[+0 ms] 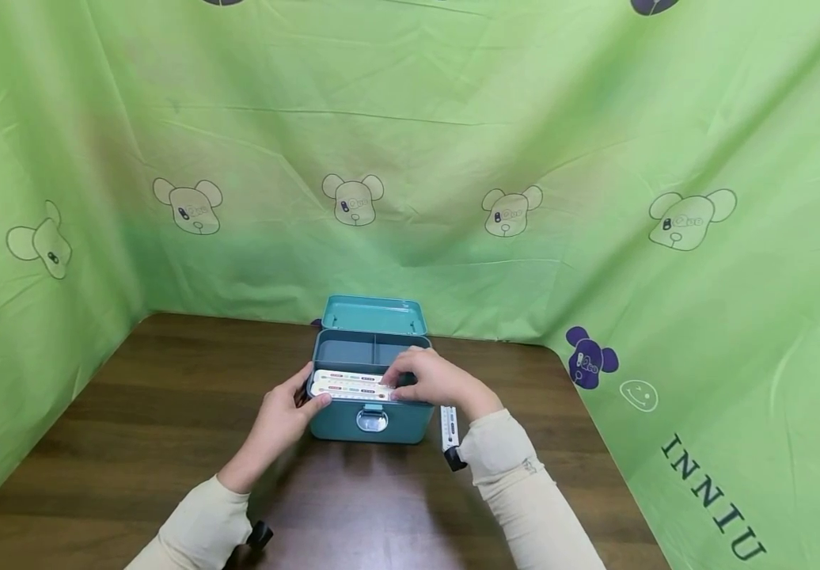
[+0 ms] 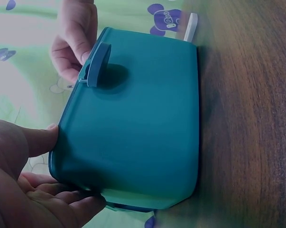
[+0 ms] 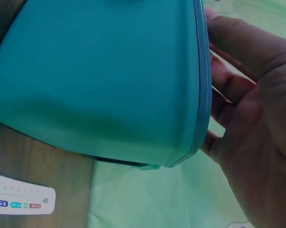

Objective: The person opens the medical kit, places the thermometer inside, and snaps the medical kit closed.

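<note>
The teal storage box [image 1: 335, 426] stood upright on the brown wood-grain tabletop [image 1: 168, 412], before a green printed cloth [image 1: 424, 150]; its lid [image 1: 374, 317] was open at the rear, its corners were rounded, its walls smooth and plain, and a clasp [image 1: 372, 419] jutted from the front; a divided tray [image 1: 344, 351] occupied the rear part; white thermometers [image 1: 349, 389] with coloured labels lay lengthwise in the front part; another thermometer [image 3: 24, 197] lay on the tabletop by the box's right side; the left hand [image 1: 282, 408] gripped the left front corner, thumb on the rim, fingers round the end wall; the right hand [image 1: 433, 378] had bent fingers at the thermometers' right ends; whether they pinched one could not be told.
</note>
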### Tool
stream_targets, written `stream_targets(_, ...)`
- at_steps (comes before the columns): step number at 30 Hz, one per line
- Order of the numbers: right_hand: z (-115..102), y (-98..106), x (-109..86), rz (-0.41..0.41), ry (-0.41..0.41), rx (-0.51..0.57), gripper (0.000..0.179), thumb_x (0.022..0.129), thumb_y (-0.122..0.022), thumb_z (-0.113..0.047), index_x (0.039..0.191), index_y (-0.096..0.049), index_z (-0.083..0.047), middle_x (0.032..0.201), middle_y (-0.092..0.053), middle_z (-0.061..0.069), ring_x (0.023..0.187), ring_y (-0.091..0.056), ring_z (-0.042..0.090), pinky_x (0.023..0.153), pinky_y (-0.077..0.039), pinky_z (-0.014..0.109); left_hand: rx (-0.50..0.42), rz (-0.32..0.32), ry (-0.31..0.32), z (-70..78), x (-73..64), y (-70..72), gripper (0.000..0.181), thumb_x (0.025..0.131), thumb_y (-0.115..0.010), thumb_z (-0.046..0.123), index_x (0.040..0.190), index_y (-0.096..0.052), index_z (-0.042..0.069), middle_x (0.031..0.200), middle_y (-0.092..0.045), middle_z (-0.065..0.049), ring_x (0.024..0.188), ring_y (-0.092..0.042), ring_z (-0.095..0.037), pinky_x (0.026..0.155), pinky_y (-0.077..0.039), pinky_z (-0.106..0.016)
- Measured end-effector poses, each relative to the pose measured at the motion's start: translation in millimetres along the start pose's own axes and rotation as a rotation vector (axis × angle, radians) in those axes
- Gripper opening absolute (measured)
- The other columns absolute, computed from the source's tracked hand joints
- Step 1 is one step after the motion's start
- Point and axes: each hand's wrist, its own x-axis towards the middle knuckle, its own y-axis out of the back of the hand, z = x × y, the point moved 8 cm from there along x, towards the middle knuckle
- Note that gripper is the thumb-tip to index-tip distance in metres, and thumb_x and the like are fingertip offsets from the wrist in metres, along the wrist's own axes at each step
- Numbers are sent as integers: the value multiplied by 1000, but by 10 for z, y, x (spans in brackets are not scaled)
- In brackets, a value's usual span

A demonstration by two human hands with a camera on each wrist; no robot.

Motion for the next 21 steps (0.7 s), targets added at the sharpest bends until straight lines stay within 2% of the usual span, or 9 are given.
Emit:
stream_targets(6,-35,36,-77,102,55,-33,20,94,-75,-22,113,-77,-15,112,-71,-4,112,-58,17,99,-50,42,8,-1,0,-4,6,0,72,97,-73,19,156,-37,-1,158,-43,-21,143,-46,-33,110,-45,-45)
stream_targets(12,-28,63,-190,203,61,-54,23,95,-75,-23,116,-76,-14,115,-70,-1,115,-59,20,105,-44,47,12,9,-7,-2,15,7,71,97,-73,18,156,-38,-1,157,-44,-21,143,-47,-33,110,-45,-46)
stream_targets(21,78,115,-459,474,18,12,29,92,-78,-21,119,-75,-14,118,-68,1,116,-57,22,104,-45,50,20,13,3,3,-5,3,71,97,-73,19,155,-39,-1,157,-44,-21,142,-47,-34,110,-45,-47)
